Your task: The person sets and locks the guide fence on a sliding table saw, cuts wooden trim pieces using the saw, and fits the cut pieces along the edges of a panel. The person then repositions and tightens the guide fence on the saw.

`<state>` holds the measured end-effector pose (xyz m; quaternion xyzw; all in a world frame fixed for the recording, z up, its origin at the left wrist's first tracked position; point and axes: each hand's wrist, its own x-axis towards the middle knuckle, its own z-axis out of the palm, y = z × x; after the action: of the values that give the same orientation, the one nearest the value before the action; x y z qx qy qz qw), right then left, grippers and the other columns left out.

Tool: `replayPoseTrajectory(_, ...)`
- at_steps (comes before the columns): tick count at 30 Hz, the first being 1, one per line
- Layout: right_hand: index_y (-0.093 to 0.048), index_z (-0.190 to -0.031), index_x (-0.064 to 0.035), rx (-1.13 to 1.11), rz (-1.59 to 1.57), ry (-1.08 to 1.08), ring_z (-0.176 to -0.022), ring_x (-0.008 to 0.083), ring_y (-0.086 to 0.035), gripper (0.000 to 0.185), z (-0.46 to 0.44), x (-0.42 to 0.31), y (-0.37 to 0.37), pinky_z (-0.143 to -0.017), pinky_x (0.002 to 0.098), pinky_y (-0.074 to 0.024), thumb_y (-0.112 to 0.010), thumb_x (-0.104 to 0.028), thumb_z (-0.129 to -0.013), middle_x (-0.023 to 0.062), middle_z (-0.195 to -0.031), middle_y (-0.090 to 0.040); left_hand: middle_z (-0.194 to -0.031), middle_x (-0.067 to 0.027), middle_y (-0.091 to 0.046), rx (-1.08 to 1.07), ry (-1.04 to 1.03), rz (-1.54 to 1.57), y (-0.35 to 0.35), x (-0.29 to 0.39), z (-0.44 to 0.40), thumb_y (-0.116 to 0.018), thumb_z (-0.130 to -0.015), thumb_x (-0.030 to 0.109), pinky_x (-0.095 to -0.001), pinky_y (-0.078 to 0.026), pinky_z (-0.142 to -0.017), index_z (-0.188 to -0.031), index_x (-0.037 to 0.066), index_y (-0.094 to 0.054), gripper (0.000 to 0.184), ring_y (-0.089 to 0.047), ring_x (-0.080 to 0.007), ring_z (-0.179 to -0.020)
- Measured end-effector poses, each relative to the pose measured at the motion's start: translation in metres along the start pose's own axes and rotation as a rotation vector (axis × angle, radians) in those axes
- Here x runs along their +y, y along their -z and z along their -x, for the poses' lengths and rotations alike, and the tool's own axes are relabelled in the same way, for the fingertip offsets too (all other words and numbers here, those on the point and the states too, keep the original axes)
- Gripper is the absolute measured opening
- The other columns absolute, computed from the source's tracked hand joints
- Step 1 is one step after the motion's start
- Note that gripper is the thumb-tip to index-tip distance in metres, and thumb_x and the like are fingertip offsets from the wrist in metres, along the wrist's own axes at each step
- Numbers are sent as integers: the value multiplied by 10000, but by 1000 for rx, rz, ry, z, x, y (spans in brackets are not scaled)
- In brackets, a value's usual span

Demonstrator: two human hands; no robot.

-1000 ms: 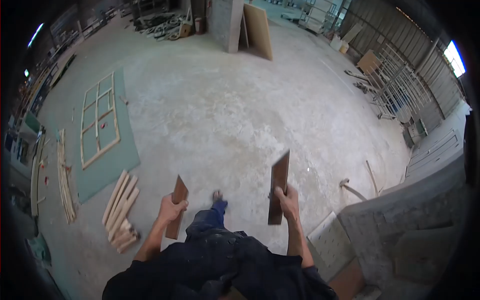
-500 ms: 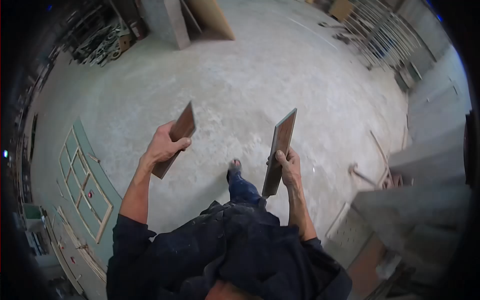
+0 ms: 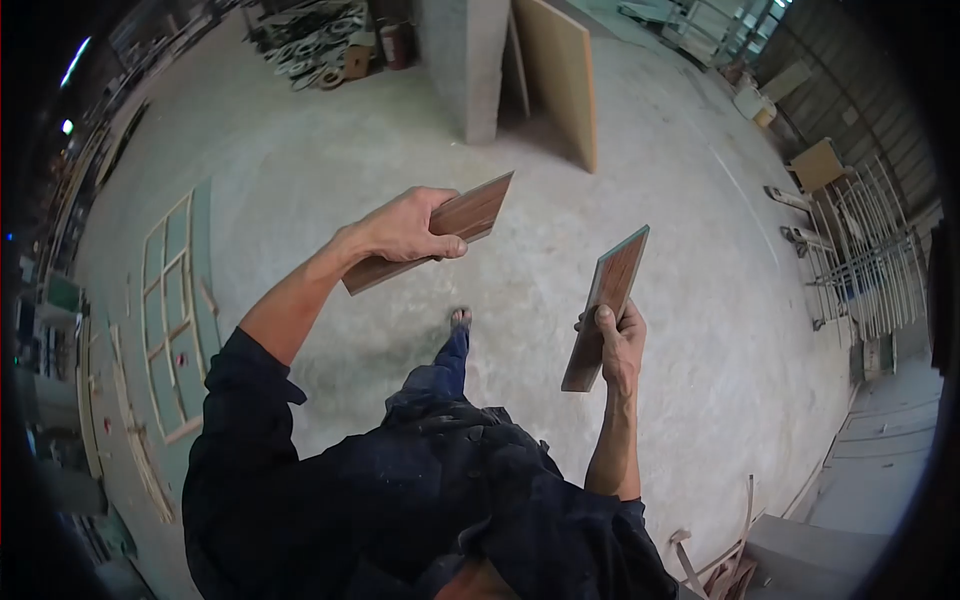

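My left hand (image 3: 405, 225) grips a brown wood-grain board (image 3: 478, 212) across its middle, fingers over the far edge and thumb on the face. That board is tilted, its pointed upper end to the right. In my right hand (image 3: 622, 345) is a second brown wood-grain board (image 3: 622, 270), held more upright, with the thumb pressed on its face and the other fingers mostly behind it. The two boards are apart, both held above the concrete floor (image 3: 540, 440). One foot (image 3: 460, 317) shows below, between them.
Ahead stands a grey pillar (image 3: 482, 70) with a large yellowish panel (image 3: 560, 75) leaning by it. A slatted wooden frame (image 3: 172, 330) lies on a green surface at left. Ring-shaped pieces (image 3: 312, 55) are heaped far left. A rack of rods (image 3: 880, 250) stands at right; wood scraps (image 3: 725, 575) lie lower right.
My view has turned right and moved forward. My left hand has raised its board and tipped it more toward the horizontal. The right hand still holds its board, now farther right in view.
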<state>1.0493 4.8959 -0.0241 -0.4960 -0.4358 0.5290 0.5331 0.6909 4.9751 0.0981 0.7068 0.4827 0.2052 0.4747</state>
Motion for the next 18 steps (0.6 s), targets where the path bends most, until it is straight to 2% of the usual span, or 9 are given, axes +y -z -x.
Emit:
replayPoseTrajectory(2, -619, -1049, -1, 19, 185, 52, -742, 189, -674, 339, -78, 8, -3, -695, 349, -558, -710, -309, -942, 92, -825, -684, -859, -97, -689, 54, -210, -241, 47, -4, -84, -773, -811, 170, -339, -516, -750, -1062, -13, -629, 343, -644, -178, -817)
replayPoseTrajectory(3, -624, -1061, -2, 39, 51, 60, -747, 171, -656, 275, -111, 9, -11, -713, 340, -541, -677, -252, -958, 84, -837, -685, -859, -97, -689, 58, -232, -247, 76, -2, -132, -773, -811, 170, -339, -516, -750, -1062, -13, -629, 343, -644, -178, -817)
replayPoseTrajectory(5, -625, -1067, 1, 87, 117, 40, -757, 169, -656, 260, -168, 9, -10, -730, 337, -540, -666, -233, -961, 82, -846, -686, -934, -173, -703, -12, -403, -354, 120, 3, -222, -743, -818, 157, -400, -518, -816, -1045, -7, -658, 293, -669, -308, -905)
replayPoseTrajectory(8, -624, -1074, 5, 204, 86, 5, -794, 167, -660, 231, -242, -6, -16, -762, 329, -534, -657, -196, -965, 83, -876, -691, -940, -165, -683, -31, -445, -596, 178, 26, -359, -739, -806, 130, -424, -512, -792, -1002, 27, -671, 232, -651, -357, -901)
replayPoseTrajectory(9, -627, -1076, 7, 224, 63, 15, -799, 150, -640, 244, -268, -5, -15, -762, 312, -523, -658, -208, -966, 68, -884, -687, -940, -165, -683, -47, -463, -613, 198, 29, -406, -739, -806, 130, -424, -512, -792, -1002, 27, -671, 232, -651, -357, -901)
replayPoseTrajectory(11, -630, -1078, 8, 266, 38, 25, -804, 133, -620, 256, -319, 7, -9, -763, 296, -512, -659, -220, -966, 52, -892, -684, -926, -136, -671, -69, -718, -638, 221, 20, -490, -751, -784, 124, -433, -503, -769, -999, 49, -669, 242, -635, -370, -895)
replayPoseTrajectory(14, -630, -1087, 8, 334, 35, 12, -807, 135, -620, 260, -418, 31, -4, -766, 297, -508, -658, -221, -965, 55, -894, -685, -935, -114, -672, -28, -818, -692, 256, 11, -618, -728, -762, 95, -425, -500, -759, -991, 64, -668, 239, -645, -345, -911)
replayPoseTrajectory(15, -624, -1079, 2, 338, 59, 39, -808, 144, -627, 242, -458, 37, -3, -767, 309, -514, -655, -212, -969, 57, -893, -679, -947, -108, -672, -58, -682, -616, 265, 9, -656, -709, -754, 79, -422, -499, -757, -985, 66, -663, 236, -647, -345, -923)
replayPoseTrajectory(18, -618, -1066, 0, 399, 102, 113, -815, 146, -626, 218, -580, 53, -6, -765, 315, -508, -645, -195, -971, 52, -907, -673, -940, -104, -670, -48, -730, -687, 287, 2, -769, -704, -760, 78, -422, -495, -754, -986, 71, -656, 231, -646, -347, -912)
